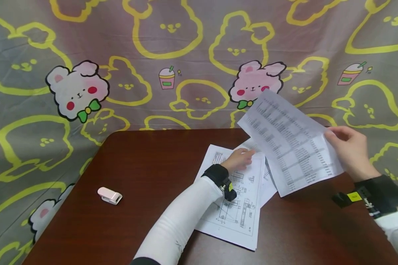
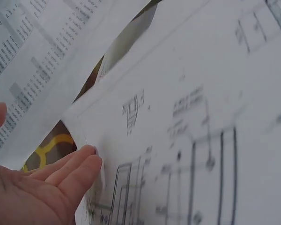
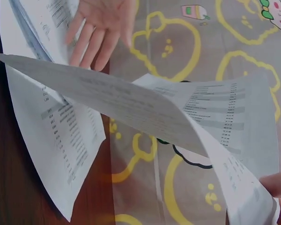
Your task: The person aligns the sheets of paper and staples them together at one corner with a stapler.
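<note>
The head view showed a brown wooden table (image 1: 146, 158) before a rabbit-patterned cloth (image 1: 199, 73). A small pink stapler-like tool (image 1: 110, 195) lay at the left, seen in this view alone. The right hand (image 1: 351, 149) pinched the right side of a printed table sheet (image 1: 292, 143), thumb in front, holding it raised and tilted. The left hand (image 1: 240, 160) was over the upper part of a stack of technical drawings (image 1: 242, 215), and more printed sheets (image 1: 268, 189) stuck out from beneath the stack on its right.

The left wrist view brought out the drawing's lines and the left fingers, extended close together at the paper's edge, the thumb well apart; how firmly they touched could not be told.

The right wrist view revealed the left palm, its fingers loosely spread and gripping nothing. It also showed the raised sheet curling sharply towards the right hand's fingertips, clamped on it at the lower right.
</note>
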Demonstrator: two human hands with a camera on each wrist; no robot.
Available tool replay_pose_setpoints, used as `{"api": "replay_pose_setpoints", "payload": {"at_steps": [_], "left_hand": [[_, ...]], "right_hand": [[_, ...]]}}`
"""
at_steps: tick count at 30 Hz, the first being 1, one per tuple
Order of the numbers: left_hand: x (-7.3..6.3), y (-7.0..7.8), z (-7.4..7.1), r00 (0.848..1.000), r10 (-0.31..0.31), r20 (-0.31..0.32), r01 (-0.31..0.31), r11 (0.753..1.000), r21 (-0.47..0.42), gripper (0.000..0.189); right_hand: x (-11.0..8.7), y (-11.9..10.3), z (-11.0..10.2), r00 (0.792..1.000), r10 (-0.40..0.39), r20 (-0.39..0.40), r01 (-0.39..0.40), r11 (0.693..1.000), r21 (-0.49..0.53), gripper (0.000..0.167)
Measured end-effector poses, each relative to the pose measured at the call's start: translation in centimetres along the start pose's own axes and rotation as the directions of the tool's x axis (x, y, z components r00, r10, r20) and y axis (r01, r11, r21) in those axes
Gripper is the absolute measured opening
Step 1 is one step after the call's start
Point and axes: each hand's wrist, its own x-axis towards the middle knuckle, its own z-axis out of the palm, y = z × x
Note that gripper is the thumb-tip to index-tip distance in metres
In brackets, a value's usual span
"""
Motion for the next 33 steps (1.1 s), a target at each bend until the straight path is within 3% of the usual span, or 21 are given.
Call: {"api": "replay_pose_setpoints", "payload": {"at_steps": [8, 10, 15, 17, 21, 26, 33], "left_hand": [[-0.1, 0.5, 1.9, 0.997, 0.001, 0.074, 0.002, 0.999, -0.047, 0.055], [-0.2, 0.6, 2.2, 0.995, 0.022, 0.099, -0.011, 0.994, -0.111, 0.053], [-0.4, 0.7, 3.2, 0.989, 0.066, 0.133, -0.018, 0.944, -0.329, 0.041], [-0.7, 0.6, 3.6, 0.991, 0.064, 0.114, -0.015, 0.921, -0.390, 0.036], [-1.2, 0.3, 4.0, 0.998, 0.047, 0.035, -0.026, 0.891, -0.452, 0.031], [-2.2, -0.4, 3.4, 1.000, 0.017, -0.024, -0.026, 0.886, -0.464, 0.033], [-3.7, -1.6, 1.0, 0.999, 0.002, -0.037, -0.016, 0.920, -0.392, 0.036]], "right_hand": [[-0.7, -0.5, -1.2, 0.998, 0.062, -0.030, -0.060, 0.997, 0.054, 0.051], [-0.8, -0.5, -1.3, 0.998, 0.067, -0.021, -0.066, 0.994, 0.082, 0.046], [-1.2, -0.3, -1.3, 0.996, 0.091, 0.010, -0.092, 0.981, 0.171, 0.011], [-1.4, -0.1, -1.2, 0.995, 0.098, 0.021, -0.100, 0.977, 0.187, 0.007], [-2.0, 0.5, -0.7, 0.993, 0.114, 0.038, -0.119, 0.978, 0.171, 0.026], [-2.5, 1.4, 0.5, 0.987, 0.127, 0.094, -0.139, 0.980, 0.140, 0.051], [-3.5, 2.4, 2.5, 0.975, 0.103, 0.197, -0.121, 0.989, 0.082, 0.060]]}}
